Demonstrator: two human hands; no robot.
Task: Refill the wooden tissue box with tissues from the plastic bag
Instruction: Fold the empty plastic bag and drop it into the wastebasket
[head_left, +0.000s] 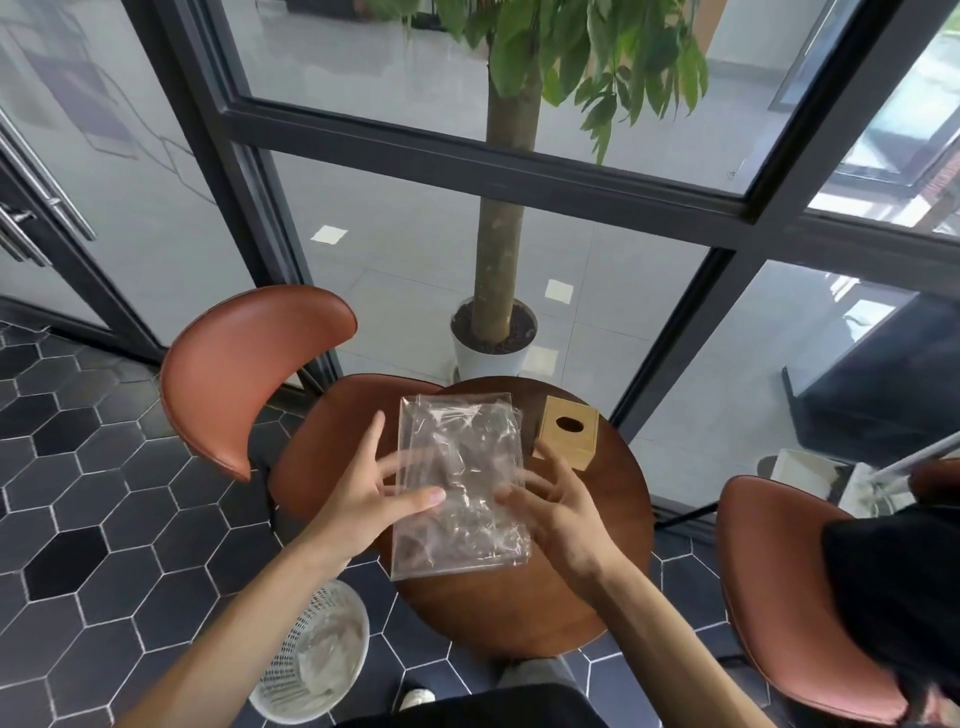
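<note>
Small round table (519, 613) of dark reddish-brown wood, standing on a floor (93, 519) of dark hexagonal tiles with pale grout. On the tabletop, toward the far right edge, a light wooden tissue box (566, 434) with an oval opening in its top face. Left of the box, across the middle of the table, a clear crinkled plastic bag (460, 483); whether resting flat on the wood or lifted slightly cannot be told. Near half of the tabletop bare. Beside the table on the near left floor, a white mesh wastebasket (311, 654).
</note>
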